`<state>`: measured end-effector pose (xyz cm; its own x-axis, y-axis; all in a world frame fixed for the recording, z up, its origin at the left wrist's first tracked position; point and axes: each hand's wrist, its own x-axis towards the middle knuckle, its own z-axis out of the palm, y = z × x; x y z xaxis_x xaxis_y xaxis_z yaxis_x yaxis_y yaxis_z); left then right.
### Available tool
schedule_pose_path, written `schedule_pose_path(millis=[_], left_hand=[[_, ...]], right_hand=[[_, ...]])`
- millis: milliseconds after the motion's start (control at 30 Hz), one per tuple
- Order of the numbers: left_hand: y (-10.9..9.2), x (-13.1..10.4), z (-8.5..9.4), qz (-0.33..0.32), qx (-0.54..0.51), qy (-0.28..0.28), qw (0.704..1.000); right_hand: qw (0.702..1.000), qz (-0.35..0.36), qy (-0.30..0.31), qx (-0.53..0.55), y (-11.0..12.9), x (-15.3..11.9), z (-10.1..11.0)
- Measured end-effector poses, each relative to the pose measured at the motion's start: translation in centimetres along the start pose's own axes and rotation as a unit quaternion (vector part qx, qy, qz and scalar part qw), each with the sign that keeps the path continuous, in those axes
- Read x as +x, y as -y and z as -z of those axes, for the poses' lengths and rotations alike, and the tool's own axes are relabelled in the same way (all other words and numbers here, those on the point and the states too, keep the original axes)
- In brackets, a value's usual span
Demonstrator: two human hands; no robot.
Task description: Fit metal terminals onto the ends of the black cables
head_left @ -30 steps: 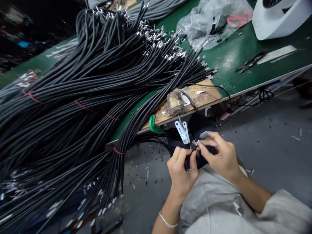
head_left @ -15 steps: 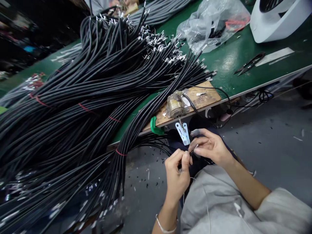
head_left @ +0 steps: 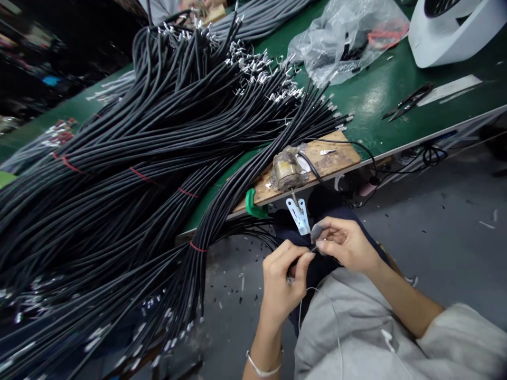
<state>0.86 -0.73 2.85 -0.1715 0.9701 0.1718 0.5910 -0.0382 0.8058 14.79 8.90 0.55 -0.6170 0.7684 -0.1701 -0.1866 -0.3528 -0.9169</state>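
Observation:
My left hand [head_left: 283, 277] is closed in a pinch on a thin black cable [head_left: 312, 250], just below a pale blue clip [head_left: 299, 216]. From the right, my right hand [head_left: 344, 244] pinches the cable's end, which its fingertips mostly hide. The clip hangs from the shaft of a small motor wrapped in clear film [head_left: 285, 169]. That motor sits on a wooden board [head_left: 338, 150] at the table edge, beside a green clamp [head_left: 253, 205]. Large bundles of black cables [head_left: 166, 137] with pale ends lie to the left, some tied with red bands.
On the green table [head_left: 368, 111] are black snips [head_left: 407, 102], a paper strip [head_left: 449, 89], a plastic bag [head_left: 336, 37] and a white device [head_left: 455, 37]. Another person's hands [head_left: 198, 8] show at the top. Small scraps lie on the floor.
My left hand has shifted slightly left, and its wrist has moved left too. The raised fingers of my right hand have come down and closed in towards the cable's end.

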Motion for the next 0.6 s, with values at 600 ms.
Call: schedule_pose_path(millis=[600], left_hand=[[-0.1,-0.5,-0.1,0.064,-0.060,0.017,0.996]], right_hand=[[0.994,0.050,0.086,0.053,-1.5,-0.3,1.0]])
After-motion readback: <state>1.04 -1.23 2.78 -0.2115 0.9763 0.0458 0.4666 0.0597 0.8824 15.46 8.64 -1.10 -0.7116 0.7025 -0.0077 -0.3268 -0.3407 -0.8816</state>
